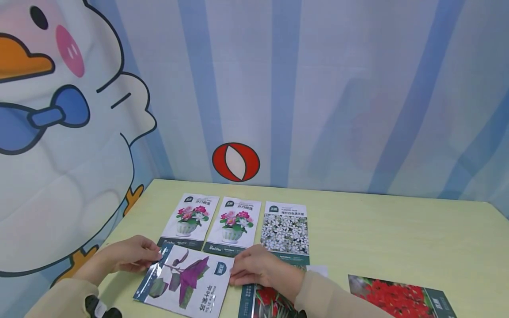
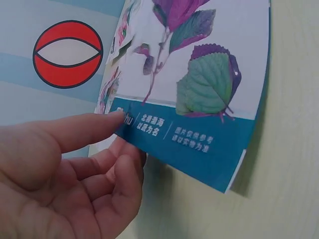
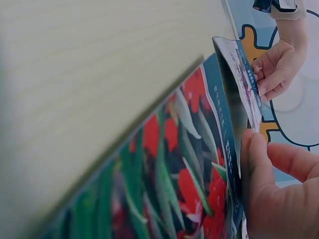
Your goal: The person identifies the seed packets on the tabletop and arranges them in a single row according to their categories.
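Note:
A seed packet with purple and green leaves [image 1: 190,276] is held turned sideways low in the head view, its blue band to the left. The left hand [image 1: 133,255] pinches its banded end near a corner, thumb and fingers on either side, as the left wrist view shows. On the opposite end, the right hand [image 1: 258,267] pinches the edge between thumb and fingers. Tilted, the packet appears nearly edge-on [image 3: 244,79] in the right wrist view. Beneath the right wrist lies a packet with red flowers [image 1: 270,300], partly covered by the forearm.
Behind the hands, two packets with potted pink flowers [image 1: 192,218] [image 1: 234,225] and one with white flowers [image 1: 284,232] lie in a row. Another red-flower packet [image 1: 397,295] is at the right on the pale yellow table [image 1: 377,234]. A striped cloth [image 1: 246,88] hangs behind.

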{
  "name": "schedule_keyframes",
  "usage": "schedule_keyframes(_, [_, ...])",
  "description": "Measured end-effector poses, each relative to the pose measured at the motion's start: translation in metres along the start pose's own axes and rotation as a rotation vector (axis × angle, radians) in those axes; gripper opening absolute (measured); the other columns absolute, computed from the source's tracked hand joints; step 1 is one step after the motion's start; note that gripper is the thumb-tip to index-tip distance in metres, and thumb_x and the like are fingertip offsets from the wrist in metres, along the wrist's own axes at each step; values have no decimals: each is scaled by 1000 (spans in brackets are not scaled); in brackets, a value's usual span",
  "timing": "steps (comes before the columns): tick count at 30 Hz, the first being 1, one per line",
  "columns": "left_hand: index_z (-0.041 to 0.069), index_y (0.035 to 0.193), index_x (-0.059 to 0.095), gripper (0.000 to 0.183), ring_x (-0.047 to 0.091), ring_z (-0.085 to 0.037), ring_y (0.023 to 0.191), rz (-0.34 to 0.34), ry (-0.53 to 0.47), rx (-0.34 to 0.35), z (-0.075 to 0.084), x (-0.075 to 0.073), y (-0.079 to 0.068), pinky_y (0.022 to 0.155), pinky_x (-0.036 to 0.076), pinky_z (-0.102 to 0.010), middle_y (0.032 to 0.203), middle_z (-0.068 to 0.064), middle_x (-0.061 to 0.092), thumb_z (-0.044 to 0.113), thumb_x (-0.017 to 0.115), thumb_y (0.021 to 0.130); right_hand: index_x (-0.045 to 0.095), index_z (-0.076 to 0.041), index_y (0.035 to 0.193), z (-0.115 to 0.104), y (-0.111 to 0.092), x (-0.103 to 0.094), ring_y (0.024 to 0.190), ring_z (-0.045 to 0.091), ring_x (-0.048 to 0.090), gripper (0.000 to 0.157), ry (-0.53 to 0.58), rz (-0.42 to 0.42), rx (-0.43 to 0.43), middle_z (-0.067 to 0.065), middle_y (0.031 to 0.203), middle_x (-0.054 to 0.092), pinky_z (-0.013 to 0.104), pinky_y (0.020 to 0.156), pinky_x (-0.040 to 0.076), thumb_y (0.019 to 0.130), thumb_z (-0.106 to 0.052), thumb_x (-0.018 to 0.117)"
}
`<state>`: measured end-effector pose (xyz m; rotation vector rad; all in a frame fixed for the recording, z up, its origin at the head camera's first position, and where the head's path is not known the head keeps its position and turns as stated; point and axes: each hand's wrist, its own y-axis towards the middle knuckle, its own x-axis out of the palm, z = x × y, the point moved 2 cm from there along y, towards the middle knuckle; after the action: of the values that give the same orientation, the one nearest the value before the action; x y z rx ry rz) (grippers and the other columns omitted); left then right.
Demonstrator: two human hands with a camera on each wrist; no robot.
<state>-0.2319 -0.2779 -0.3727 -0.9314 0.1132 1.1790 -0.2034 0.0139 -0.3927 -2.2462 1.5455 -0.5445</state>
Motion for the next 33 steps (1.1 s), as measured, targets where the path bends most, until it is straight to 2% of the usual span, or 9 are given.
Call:
schedule_keyframes(5, [4, 90, 60, 13, 50, -12, 67, -21, 9, 20, 4, -2, -1, 60, 44, -21, 73, -1, 54, 16, 59, 92, 60, 7, 102, -1, -1, 1, 55, 16, 63, 25, 1, -11, 6, 15, 72, 67, 25, 56, 55, 78, 11, 63])
schedule_keyframes(8, [6, 88, 55, 15, 52, -15, 76, -45, -43, 58, 7, -2, 0, 67, 49, -27, 82, -1, 57, 20, 57, 93, 58, 5, 109, -2, -2, 2, 54, 16, 63, 31, -10, -24, 12, 15, 73, 67, 25, 55, 55, 79, 9, 63])
schedule_keyframes(12, [1, 103, 52, 23, 56, -19, 86, -92, -178, 109, 13, 2, 3, 78, 52, -37, 96, -6, 62, 23, 54, 95, 56, 4, 114, -3, -2, 2, 52, 16, 62, 36, -22, -50, 8, 14, 72, 67, 24, 53, 54, 79, 7, 63])
schedule_keyframes(15, [-2, 120, 46, 37, 59, -20, 88, -122, -243, 135, 19, 6, 6, 79, 52, -38, 101, -8, 62, 24, 53, 95, 55, 3, 113, -4, -2, 2, 51, 15, 61, 34, -26, -73, 3, 13, 72, 67, 24, 51, 53, 79, 8, 62])
schedule_keyframes(17, [-3, 124, 43, 41, 60, -20, 88, -130, -260, 152, 25, 9, 8, 78, 53, -37, 101, -9, 62, 25, 53, 95, 57, 2, 110, -3, -2, 2, 52, 15, 61, 32, -33, -78, 0, 13, 74, 67, 23, 50, 53, 80, 7, 62])
schedule_keyframes(20, [-4, 126, 41, 46, 62, -20, 87, -144, -264, 184, 37, 15, 11, 78, 53, -35, 101, -9, 63, 26, 54, 95, 58, 0, 108, -3, -2, 0, 59, 17, 64, 30, -48, -70, -3, 13, 80, 69, 24, 50, 53, 79, 6, 63])
schedule_keyframes(23, [-3, 128, 42, 47, 63, -20, 84, -139, -248, 198, 48, 21, 13, 76, 53, -34, 99, -9, 63, 27, 55, 94, 59, 0, 109, -4, -1, -1, 72, 22, 68, 31, -53, -73, -6, 14, 86, 69, 30, 57, 56, 78, 6, 64])
schedule_keyframes(27, [1, 130, 42, 48, 63, -20, 83, -121, -208, 199, 63, 26, 14, 76, 53, -34, 103, -11, 62, 27, 56, 93, 61, 1, 113, -5, -1, -1, 87, 29, 67, 36, -43, -141, -31, 14, 94, 68, 40, 71, 55, 78, 8, 63])
schedule_keyframes(33, [4, 120, 48, 37, 63, -21, 82, -98, -172, 176, 80, 30, 17, 75, 54, -36, 108, -13, 59, 26, 59, 91, 57, 2, 121, -7, -1, -5, 93, 31, 65, 44, -20, -231, -87, 15, 101, 67, 42, 79, 53, 78, 11, 60])
